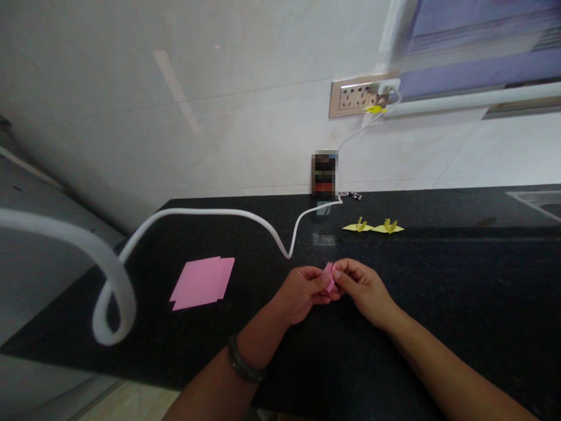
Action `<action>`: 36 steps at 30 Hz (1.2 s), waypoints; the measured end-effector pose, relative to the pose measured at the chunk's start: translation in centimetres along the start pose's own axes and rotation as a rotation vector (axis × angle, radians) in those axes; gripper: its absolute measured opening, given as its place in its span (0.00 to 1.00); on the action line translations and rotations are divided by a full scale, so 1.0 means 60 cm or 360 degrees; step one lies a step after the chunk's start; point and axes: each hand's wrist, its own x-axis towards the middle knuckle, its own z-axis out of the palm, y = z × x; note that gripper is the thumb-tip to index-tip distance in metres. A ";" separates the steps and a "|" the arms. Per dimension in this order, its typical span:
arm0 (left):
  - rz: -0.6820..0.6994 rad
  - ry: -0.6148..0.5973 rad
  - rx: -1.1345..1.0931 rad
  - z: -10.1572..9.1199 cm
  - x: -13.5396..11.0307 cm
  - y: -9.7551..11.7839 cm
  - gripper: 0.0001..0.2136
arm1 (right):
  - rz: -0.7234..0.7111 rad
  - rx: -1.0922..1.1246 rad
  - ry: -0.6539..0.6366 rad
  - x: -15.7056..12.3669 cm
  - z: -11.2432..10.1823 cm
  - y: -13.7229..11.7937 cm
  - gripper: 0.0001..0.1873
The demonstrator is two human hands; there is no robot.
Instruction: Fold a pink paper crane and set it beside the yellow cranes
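A small folded piece of pink paper [329,277] is pinched between my two hands above the dark counter. My left hand [304,290] grips its left side, with the thumb on top and the fingers behind and below. On its right side, the thumb and index finger of my right hand [362,287] close on the paper. My fingers hide part of the folds. Beyond my hands two folded yellow paper figures [388,227] stand side by side on the counter.
Sheets of square pink paper [202,283] lie to the left. A white cable [228,212] loops across the counter from the left towards a blurred upright device [325,175] at the wall. A socket panel [357,96] holds a plug. A sink edge [534,202] shows at far right.
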 end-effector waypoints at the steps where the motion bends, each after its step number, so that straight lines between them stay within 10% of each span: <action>1: 0.0007 0.0006 0.0010 0.000 0.000 0.000 0.12 | 0.0005 0.0011 0.0002 0.000 0.001 0.000 0.08; 36: 0.0332 -0.0008 0.0678 0.005 -0.005 0.004 0.13 | 0.0057 0.0033 0.0092 -0.001 0.003 0.003 0.09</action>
